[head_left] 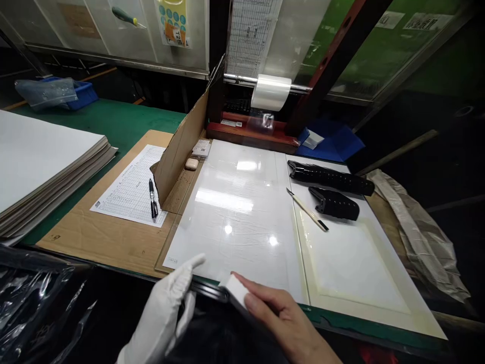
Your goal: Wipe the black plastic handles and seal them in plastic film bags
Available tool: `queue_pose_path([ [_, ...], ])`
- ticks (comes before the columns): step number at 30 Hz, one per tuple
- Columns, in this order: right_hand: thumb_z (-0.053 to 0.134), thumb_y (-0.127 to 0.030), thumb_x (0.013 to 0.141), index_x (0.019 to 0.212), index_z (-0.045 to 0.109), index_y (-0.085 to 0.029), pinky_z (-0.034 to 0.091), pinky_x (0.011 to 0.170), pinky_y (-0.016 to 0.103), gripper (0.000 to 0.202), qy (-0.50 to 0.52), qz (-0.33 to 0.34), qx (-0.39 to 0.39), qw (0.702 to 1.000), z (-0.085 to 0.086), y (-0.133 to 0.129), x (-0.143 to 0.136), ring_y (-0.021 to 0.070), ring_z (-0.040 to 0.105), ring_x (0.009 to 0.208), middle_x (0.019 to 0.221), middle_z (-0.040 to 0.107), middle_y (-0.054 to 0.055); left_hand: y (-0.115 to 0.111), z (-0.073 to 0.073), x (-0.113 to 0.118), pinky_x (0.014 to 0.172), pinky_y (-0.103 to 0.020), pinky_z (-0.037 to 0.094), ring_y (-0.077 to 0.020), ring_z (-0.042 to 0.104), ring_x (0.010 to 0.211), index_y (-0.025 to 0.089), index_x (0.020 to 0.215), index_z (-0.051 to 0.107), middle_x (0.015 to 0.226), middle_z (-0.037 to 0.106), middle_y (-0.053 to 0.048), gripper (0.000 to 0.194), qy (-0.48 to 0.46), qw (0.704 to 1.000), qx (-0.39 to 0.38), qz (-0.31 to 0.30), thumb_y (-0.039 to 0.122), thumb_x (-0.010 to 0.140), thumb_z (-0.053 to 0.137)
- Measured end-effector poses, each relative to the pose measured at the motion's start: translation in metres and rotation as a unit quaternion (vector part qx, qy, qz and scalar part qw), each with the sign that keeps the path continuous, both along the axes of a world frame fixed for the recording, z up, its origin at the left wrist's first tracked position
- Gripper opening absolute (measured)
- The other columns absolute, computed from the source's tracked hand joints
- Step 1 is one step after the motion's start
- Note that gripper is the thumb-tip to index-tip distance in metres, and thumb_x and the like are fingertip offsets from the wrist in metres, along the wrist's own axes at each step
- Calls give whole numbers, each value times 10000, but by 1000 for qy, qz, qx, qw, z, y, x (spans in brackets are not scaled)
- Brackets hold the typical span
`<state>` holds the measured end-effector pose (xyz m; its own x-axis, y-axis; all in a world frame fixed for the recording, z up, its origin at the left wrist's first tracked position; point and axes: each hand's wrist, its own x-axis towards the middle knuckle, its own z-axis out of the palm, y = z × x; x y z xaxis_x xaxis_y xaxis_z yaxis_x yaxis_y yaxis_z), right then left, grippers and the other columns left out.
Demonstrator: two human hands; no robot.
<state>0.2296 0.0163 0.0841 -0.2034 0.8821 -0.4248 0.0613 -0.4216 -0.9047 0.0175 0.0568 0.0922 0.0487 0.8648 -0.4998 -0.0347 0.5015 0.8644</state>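
White-gloved on the left and bare on the right, holding a glossy black part at the green table's near edge.
Closing the left hand around its left end, pinching a white block narrowly in the right hand, touching it to the other end.

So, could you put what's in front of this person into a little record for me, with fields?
Left hand: white-gloved, gripping a glossy black part
Right hand: bare, holding a white block at that part
Work surface, right side: two black molded pieces and a slim pale-handled tool
Work surface, left side: pen on a printed sheet; stack of white sheets
Behind: roll of clear film on a metal bar
Unclear: the black part's full shape, lost in shadow
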Motion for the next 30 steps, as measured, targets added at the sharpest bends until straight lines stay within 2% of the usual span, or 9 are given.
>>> queue_pose_path([
  [4, 597, -501, 971, 1329, 640, -298, 342, 1176, 530, 414, 69, 33, -16, 997, 10, 6, 3, 281, 563, 1326, 1378, 627, 35, -1, 0, 3, 676, -264, 607, -226, 732, 760, 204, 1133, 782, 781, 761, -66, 463, -5, 997, 3, -75, 524, 801, 745],
  [7, 595, -510, 970, 1343, 631, -308, 353, 1168, 538, 426, 23, -20, 15, 999, 1, 4, -8, 291, 519, 1364, 1404, 605, 36, -5, -3, 12, 470, -208, 524, -164, 653, 533, 188, 1186, 743, 609, 673, -14, 525, -47, 998, -31, 2, 555, 811, 726],
  [10, 590, -405, 993, 1419, 554, -324, 411, 1137, 555, 435, -117, -128, 144, 974, -19, -5, -33, 298, 440, 1427, 1498, 512, 55, -9, -8, 25, 284, -167, 262, -78, 350, 275, 169, 1205, 688, 422, 441, 87, 565, -95, 987, -83, 103, 629, 892, 586],
  [13, 556, -206, 999, 1446, 526, -343, 482, 1096, 547, 468, -212, -119, 322, 915, -33, -8, -51, 289, 436, 1435, 1576, 418, 71, -9, -19, 30, 346, -176, 355, -65, 397, 312, 157, 966, 693, 488, 529, 58, 434, -168, 965, -147, 141, 578, 889, 622],
  [18, 521, -74, 975, 1467, 503, -310, 506, 1032, 548, 546, -335, -51, 408, 848, -31, 5, -33, 296, 456, 1376, 1588, 399, 107, -20, -40, 19, 297, -218, 322, -113, 420, 274, 187, 671, 634, 370, 507, 15, 448, -195, 962, -191, 1, 579, 886, 609],
  [21, 505, -35, 961, 1434, 542, -299, 518, 946, 528, 543, -376, 32, 454, 807, -30, 8, -20, 308, 461, 1317, 1559, 430, 116, -28, -48, 13, 372, -233, 447, -164, 588, 424, 189, 883, 719, 544, 670, -20, 226, -164, 974, -157, 15, 395, 798, 755],
  [24, 530, -61, 966, 1432, 536, -271, 517, 893, 516, 511, -414, 23, 425, 805, -31, 7, -19, 315, 471, 1266, 1508, 467, 139, -31, -52, 9, 445, -218, 499, -184, 657, 546, 211, 1045, 715, 607, 702, -2, 293, -153, 976, -157, 18, 294, 770, 774],
  [27, 510, -35, 960, 1440, 524, -260, 494, 907, 531, 531, -400, 55, 449, 797, -32, 8, -20, 327, 459, 1277, 1536, 424, 147, -28, -50, 10, 370, -194, 419, -143, 558, 404, 182, 923, 717, 449, 591, 31, 176, -180, 965, -191, -11, 328, 825, 720],
  [30, 528, -70, 969, 1447, 513, -287, 504, 900, 516, 525, -397, 49, 417, 816, -32, 11, -19, 317, 469, 1258, 1502, 467, 124, -23, -46, 14, 287, -191, 288, -89, 325, 245, 163, 733, 665, 313, 402, 74, 374, -201, 956, -212, -29, 476, 922, 589],
])
